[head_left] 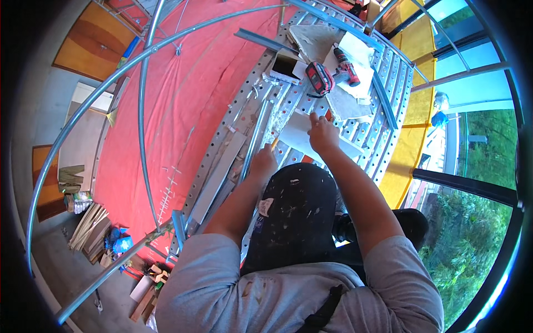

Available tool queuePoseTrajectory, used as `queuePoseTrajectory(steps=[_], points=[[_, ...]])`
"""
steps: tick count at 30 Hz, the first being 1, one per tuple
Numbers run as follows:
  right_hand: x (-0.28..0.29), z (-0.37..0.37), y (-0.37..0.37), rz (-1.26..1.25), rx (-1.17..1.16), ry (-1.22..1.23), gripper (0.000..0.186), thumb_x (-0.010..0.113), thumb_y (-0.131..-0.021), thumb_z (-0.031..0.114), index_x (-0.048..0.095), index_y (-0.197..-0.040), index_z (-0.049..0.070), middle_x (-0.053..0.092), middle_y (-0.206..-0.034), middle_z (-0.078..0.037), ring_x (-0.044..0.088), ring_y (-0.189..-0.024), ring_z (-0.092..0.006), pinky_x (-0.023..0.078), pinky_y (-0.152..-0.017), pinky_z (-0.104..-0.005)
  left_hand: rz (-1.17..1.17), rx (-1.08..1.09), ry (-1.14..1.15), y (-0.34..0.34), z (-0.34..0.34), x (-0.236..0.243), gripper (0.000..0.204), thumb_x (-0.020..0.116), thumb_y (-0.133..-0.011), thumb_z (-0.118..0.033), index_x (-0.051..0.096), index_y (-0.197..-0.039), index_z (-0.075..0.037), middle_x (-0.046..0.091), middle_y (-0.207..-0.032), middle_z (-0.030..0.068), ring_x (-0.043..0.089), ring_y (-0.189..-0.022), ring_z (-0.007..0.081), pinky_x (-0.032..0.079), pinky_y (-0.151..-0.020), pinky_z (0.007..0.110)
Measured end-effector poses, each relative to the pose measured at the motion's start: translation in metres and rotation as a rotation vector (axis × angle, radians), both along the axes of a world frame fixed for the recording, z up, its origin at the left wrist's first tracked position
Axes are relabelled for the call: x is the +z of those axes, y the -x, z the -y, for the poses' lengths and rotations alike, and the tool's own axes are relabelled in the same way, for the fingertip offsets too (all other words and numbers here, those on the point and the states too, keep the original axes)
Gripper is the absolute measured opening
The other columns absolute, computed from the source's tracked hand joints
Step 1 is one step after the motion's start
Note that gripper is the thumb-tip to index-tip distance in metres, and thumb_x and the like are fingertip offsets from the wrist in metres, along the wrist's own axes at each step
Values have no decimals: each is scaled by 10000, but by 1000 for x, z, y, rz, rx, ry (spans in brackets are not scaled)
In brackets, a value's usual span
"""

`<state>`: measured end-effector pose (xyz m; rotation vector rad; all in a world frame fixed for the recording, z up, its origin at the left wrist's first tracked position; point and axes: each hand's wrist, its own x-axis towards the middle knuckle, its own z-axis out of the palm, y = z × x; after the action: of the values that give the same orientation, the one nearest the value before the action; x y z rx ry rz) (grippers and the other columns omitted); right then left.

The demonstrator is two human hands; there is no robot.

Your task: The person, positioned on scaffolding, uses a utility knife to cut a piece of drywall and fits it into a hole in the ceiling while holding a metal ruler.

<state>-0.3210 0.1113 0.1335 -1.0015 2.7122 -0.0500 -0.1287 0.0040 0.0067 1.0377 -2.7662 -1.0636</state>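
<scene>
A white flat board (pixel 292 135) lies on the perforated metal platform just ahead of my knee. My right hand (pixel 324 135) is on the board, its fingers bent over the far edge. At the board's left side my left hand (pixel 264 161) is closed around a thin orange-yellow pencil (pixel 274 142), whose tip points away from me. Much of that grip is hidden by the back of the hand. Beyond the board, a red and black cordless drill (pixel 345 67) and a red and black battery-like tool (pixel 320 79) rest on pale board offcuts (pixel 350 105).
An open white box (pixel 287 66) stands beside the offcuts. Metal channel strips (pixel 384 99) and a long pale strip (pixel 222 175) lie along the platform. Scaffold tubes (pixel 143 100) cross on the left over red sheeting (pixel 222 61). Yellow sheeting (pixel 417 105) and windows line the right.
</scene>
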Motion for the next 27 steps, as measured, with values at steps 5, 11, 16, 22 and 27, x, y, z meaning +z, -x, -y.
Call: queuePoseTrajectory(steps=[5,11,16,22,27], points=[[-2,-9,4,-66,-3,-14,201,469,-967,153,573,-1138,151,680,-1068,-139,712,-934,-345,526,-775,-525,-70,73,5,17,-13,8,296,576,-952,-204,549,-1178,-13,676,-923,242,672,-845,439,533,-729,554],[1,-4,-1,-31,-15,-31,210,484,-964,157,567,-1157,151,680,-1076,-134,709,-955,-341,526,-799,-525,208,-16,-90,-7,-3,-4,302,553,-965,-242,561,-1153,-6,685,-948,244,671,-892,449,523,-785,557],[0,-10,14,-6,-21,-86,231,472,-979,163,541,-1200,160,679,-1080,-117,704,-962,-334,530,-803,-515,238,-40,-209,-42,-21,-7,316,525,-983,-280,583,-1122,-2,697,-975,228,683,-923,427,524,-800,543],[6,13,0,83,31,-45,436,707,-884,240,510,-1257,130,657,-1139,-148,671,-1054,-361,527,-827,-523,155,71,-527,-67,38,-26,348,555,-992,-257,585,-1237,-11,696,-917,205,697,-742,303,552,-674,439],[1,-25,8,51,-16,-30,419,682,-891,219,529,-1272,137,664,-1162,-143,675,-1051,-359,505,-841,-538,-235,387,-1194,-45,33,30,518,630,-992,-260,423,-1409,-33,677,-1037,110,617,-656,219,537,-603,366]])
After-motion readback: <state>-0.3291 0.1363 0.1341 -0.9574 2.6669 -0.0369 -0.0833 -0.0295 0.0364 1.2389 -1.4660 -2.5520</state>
